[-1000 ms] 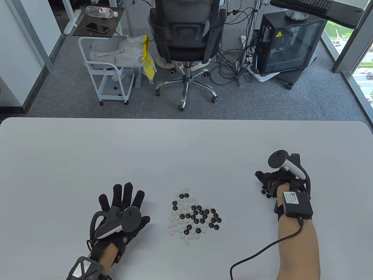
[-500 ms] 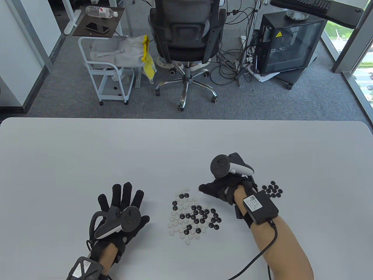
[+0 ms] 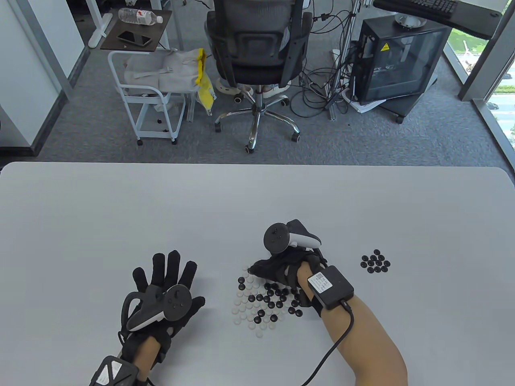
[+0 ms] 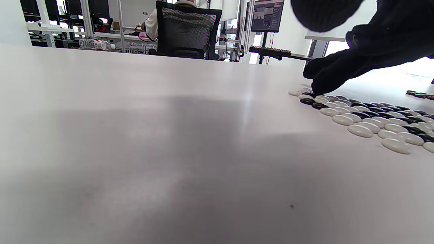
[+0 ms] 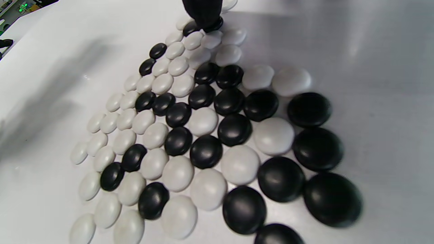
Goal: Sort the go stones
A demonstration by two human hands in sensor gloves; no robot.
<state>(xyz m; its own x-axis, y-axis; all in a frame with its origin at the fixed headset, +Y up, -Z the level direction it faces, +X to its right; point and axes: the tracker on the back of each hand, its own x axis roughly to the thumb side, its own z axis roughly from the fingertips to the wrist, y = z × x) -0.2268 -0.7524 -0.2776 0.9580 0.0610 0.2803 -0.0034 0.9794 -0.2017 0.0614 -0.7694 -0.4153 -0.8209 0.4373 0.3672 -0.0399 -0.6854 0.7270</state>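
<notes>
A mixed pile of black and white Go stones [image 3: 265,299] [image 5: 203,135] [image 4: 366,118] lies near the table's front middle. My right hand [image 3: 251,271] [image 4: 318,86] reaches over it with fingers bunched, and its fingertip [image 5: 202,12] comes down on one black stone [image 5: 216,25] at the pile's far left corner. That stone still lies on the table. A small cluster of only black stones [image 3: 375,261] [image 4: 420,95] sits apart to the right. My left hand [image 3: 169,267] rests flat, fingers spread, left of the pile and holds nothing.
The white table [image 3: 257,201] stretches bare behind the stones. A cable [image 3: 334,350] trails from the box on my right wrist toward the front edge. Beyond the far edge stand an office chair [image 3: 257,52], a white cart [image 3: 149,92] and a computer case [image 3: 396,60].
My right hand has travelled left from the black cluster to the mixed pile and lowered its fingertips onto a black stone. The left hand has barely shifted.
</notes>
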